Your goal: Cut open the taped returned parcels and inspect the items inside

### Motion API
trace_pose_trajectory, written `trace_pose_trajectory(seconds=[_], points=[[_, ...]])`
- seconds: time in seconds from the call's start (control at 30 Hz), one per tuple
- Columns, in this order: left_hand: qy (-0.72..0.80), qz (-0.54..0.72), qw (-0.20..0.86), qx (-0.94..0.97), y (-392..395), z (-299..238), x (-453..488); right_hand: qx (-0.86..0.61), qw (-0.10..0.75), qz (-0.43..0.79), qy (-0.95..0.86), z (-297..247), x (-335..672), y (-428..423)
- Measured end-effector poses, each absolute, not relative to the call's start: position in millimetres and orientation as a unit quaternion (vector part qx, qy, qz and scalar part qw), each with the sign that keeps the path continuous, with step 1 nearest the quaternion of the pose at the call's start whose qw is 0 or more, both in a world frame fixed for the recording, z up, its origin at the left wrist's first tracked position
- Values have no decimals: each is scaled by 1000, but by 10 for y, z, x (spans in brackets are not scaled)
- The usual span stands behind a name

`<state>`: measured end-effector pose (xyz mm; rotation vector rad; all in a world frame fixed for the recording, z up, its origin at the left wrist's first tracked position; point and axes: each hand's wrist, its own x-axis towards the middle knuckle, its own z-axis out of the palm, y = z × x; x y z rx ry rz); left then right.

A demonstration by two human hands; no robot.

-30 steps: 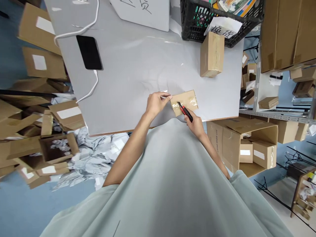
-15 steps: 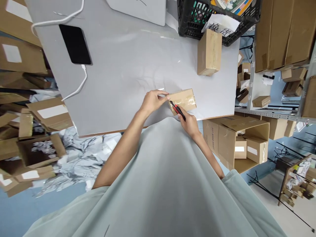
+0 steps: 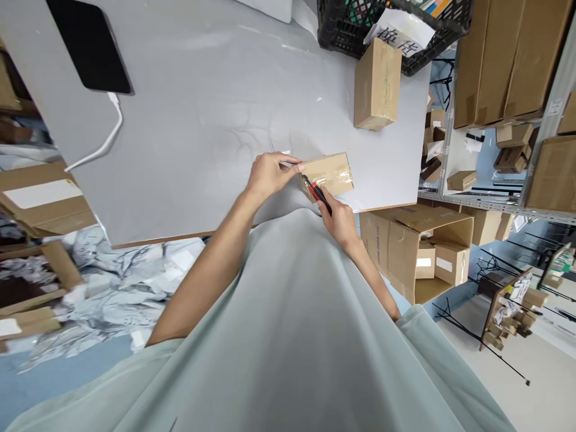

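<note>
A small taped cardboard box [image 3: 330, 172] lies near the front edge of the grey table [image 3: 216, 126]. My left hand [image 3: 268, 175] pinches the box's left end, fingers closed on it. My right hand [image 3: 338, 219] grips a red and black utility knife [image 3: 317, 193], whose tip rests on the box's near left corner. A second cardboard box [image 3: 377, 84] stands further back on the table, apart from both hands.
A black phone [image 3: 92, 45] with a white cable [image 3: 101, 144] lies at the table's back left. A black crate [image 3: 387, 27] with a paper label sits at the back. Open cartons [image 3: 427, 249] stand on the floor right; cardboard and crumpled wrapping lie left. Shelves hold boxes at right.
The knife has slid leftward along the box toward its left corner. My left hand keeps its hold. The view has shifted so the table appears lower left.
</note>
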<state>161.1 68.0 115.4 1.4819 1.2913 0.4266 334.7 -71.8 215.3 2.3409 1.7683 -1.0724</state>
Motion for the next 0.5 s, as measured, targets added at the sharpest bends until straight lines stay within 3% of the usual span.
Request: trace_pose_trajectory(seconds=[0.13, 0.37, 0.5], points=[[541, 195, 530, 624, 676, 1111, 1621, 756, 55, -330, 563, 2228, 3286, -684], [529, 217, 530, 626, 648, 1041, 1616, 759, 213, -278, 549, 2437, 2960, -519], [541, 233, 514, 623, 605, 1020, 1632, 757, 248, -257, 547, 2449, 2810, -444]])
